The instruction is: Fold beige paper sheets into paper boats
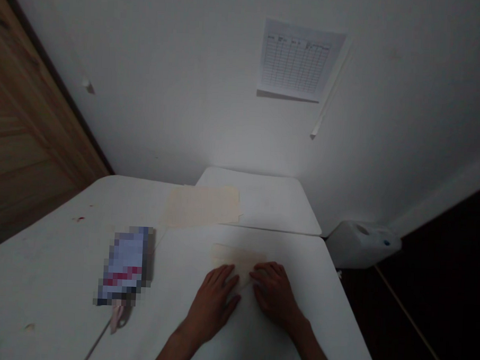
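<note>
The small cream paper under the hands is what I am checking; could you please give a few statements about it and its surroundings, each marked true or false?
1. The left hand and right hand both lie with fingers spread on the small cream paper. True.
2. The larger cream sheet lies nearer the person than the hands. False: it lies beyond them.
3. A grid sheet hangs on the wall. True.
4. The right hand grips scissors. False: it lies open and holds nothing.
5. The blurred packet lies right of the hands. False: it lies to their left.
</note>
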Demonstrator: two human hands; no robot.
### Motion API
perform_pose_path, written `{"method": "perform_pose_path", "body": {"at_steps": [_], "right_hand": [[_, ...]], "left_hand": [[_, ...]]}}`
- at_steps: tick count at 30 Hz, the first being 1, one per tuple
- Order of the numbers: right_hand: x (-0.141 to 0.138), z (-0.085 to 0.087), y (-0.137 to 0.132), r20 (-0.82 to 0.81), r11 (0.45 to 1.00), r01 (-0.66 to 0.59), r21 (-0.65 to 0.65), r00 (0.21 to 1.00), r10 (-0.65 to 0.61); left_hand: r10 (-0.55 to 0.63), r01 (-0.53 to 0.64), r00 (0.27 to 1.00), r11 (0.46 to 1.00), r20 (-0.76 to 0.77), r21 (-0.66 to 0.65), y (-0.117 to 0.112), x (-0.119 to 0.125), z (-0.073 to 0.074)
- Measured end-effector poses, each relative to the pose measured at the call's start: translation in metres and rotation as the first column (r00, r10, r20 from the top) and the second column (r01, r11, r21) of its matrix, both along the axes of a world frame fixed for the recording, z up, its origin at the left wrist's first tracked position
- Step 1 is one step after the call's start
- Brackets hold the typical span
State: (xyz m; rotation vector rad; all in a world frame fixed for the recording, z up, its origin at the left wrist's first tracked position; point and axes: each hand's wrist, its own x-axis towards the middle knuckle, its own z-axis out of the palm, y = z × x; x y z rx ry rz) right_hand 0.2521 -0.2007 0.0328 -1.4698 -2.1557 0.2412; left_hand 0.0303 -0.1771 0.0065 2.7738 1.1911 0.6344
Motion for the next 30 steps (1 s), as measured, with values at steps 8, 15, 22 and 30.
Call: {"method": "perform_pose_path", "body": {"at_steps": [8, 15, 22, 30], "right_hand": [[0.030, -0.006, 0.005, -0.036, 0.999, -0.029, -0.012, 0.999, 0.029], [0.031, -0.011, 0.007, -0.046, 1.000, -0.001, 0.016, 0.999, 0.001], [0.029, -0.014, 0.015, -0.052, 1.000, -0.013, -0.014, 0.999, 0.012], [0.020, -0.005, 0.017, -0.158, 0.998, -0.021, -0.053, 0.987, 0.012]], "left_hand": [[-0.013, 0.012, 0.999, 1.000, 0.045, 0.013, 0.002, -0.011, -0.001], [-0.027, 0.026, 0.998, 1.000, 0.053, 0.008, 0.001, -0.015, 0.001], [-0.025, 0.025, 0.997, 1.000, 0.067, 0.009, 0.001, -0.016, 0.002], [-0.011, 0.010, 0.999, 1.000, 0.033, 0.014, -0.003, -0.016, 0.006]]}}
